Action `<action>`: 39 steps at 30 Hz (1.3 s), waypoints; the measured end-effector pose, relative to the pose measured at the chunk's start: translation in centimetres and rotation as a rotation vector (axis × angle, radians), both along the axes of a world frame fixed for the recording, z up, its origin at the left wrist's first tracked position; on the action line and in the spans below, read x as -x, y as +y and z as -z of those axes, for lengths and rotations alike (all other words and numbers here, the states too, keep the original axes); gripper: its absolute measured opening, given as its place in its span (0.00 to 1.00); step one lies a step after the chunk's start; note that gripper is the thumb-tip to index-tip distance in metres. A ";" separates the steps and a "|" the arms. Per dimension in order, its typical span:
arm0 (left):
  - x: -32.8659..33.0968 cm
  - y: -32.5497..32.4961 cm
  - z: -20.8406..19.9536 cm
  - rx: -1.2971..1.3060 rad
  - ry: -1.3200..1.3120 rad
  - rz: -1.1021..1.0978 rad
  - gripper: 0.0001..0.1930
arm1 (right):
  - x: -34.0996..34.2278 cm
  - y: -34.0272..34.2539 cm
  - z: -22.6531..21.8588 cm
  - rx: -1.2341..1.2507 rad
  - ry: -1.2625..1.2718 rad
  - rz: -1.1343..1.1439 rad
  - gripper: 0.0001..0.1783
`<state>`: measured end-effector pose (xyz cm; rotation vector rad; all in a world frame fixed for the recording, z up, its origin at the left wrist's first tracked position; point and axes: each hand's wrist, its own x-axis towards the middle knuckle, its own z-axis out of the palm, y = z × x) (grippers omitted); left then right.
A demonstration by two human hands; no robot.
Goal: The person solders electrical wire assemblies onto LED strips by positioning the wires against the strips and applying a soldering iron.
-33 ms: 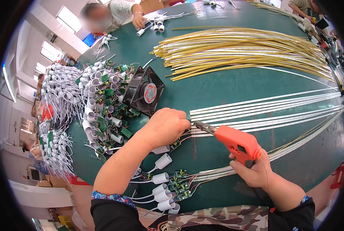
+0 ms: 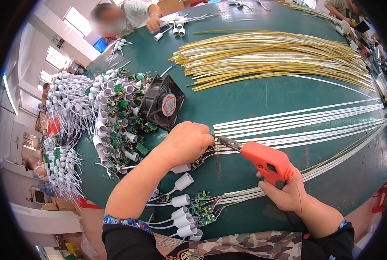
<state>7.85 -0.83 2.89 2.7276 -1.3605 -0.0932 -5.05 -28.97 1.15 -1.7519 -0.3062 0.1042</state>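
My right hand point(image 2: 284, 190) is closed round the handle of an orange soldering gun point(image 2: 266, 159). Its metal tip point(image 2: 229, 142) points left and reaches the near ends of the white LED strips point(image 2: 262, 139). Right beside that tip, my left hand point(image 2: 189, 141) is pinched closed; its fingertips and whatever is between them are hidden. Thin wires run from a small circuit board point(image 2: 197, 163) under the left hand toward the strip ends. Closer to me, white lamp sockets point(image 2: 184, 182) lie with green circuit boards point(image 2: 202, 207), wired to further strips point(image 2: 241, 196).
A black fan point(image 2: 163, 104) stands just beyond my left hand. Left of it are heaps of sockets with boards point(image 2: 115, 117) and white cables point(image 2: 72, 104). A bundle of yellow-backed strips point(image 2: 271, 58) lies across the far side. Another person's hand point(image 2: 154, 24) is at the far edge.
The other person's hand at the far edge has shifted slightly left. My hands and the soldering gun stay almost where they were.
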 end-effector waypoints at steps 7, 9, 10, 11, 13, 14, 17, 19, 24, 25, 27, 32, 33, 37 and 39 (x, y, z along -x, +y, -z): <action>0.0 -0.2 -0.1 -0.036 0.009 -0.016 0.02 | -0.2 0.4 0.2 0.007 -0.029 -0.011 0.29; 0.0 -0.1 -0.1 -0.043 0.010 -0.017 0.02 | -0.2 0.4 0.1 0.006 0.019 -0.021 0.29; 0.0 -0.2 -0.2 -0.049 0.010 -0.018 0.02 | -0.2 0.4 0.3 0.008 0.003 -0.018 0.29; 0.0 -0.2 -0.2 -0.049 0.010 -0.017 0.02 | -0.2 0.3 0.4 0.011 -0.013 -0.015 0.29; 0.0 -0.2 -0.2 -0.051 0.010 -0.019 0.02 | -0.1 0.2 0.5 0.023 -0.010 -0.016 0.29; 0.0 -0.2 -0.2 -0.051 0.010 -0.019 0.02 | -0.1 0.2 0.5 0.034 -0.007 -0.017 0.29; 0.0 -0.1 -0.1 -0.046 0.015 -0.024 0.02 | -0.2 -0.1 0.2 0.123 -0.120 -0.036 0.28; 0.0 -0.1 0.0 -0.028 0.014 -0.016 0.02 | 0.1 -0.5 0.3 0.085 -0.081 -0.027 0.28; 0.0 -0.2 -0.2 -0.043 0.021 -0.016 0.03 | 0.2 -0.6 -0.2 -0.011 0.020 0.027 0.27; 0.0 -0.1 -0.2 -0.046 0.024 -0.023 0.03 | 0.1 -0.6 -0.3 0.011 0.002 0.011 0.27; 0.0 -0.1 -0.2 -0.050 0.028 -0.024 0.03 | 0.1 -0.6 -0.3 0.030 -0.016 -0.005 0.27; 0.0 -0.3 -0.5 -0.062 0.032 -0.023 0.04 | 0.2 -0.7 -0.5 -0.002 0.007 0.022 0.25; 0.0 -0.4 -0.6 -0.065 0.039 -0.030 0.04 | 0.2 -0.7 -0.3 -0.005 0.007 0.023 0.25; 0.0 -0.4 -0.5 -0.049 0.042 -0.027 0.05 | 0.5 -1.0 0.7 -0.027 -0.044 0.045 0.25; 0.1 -0.4 -0.6 -0.053 0.037 -0.027 0.05 | 0.5 -1.2 0.7 -0.047 -0.052 0.050 0.25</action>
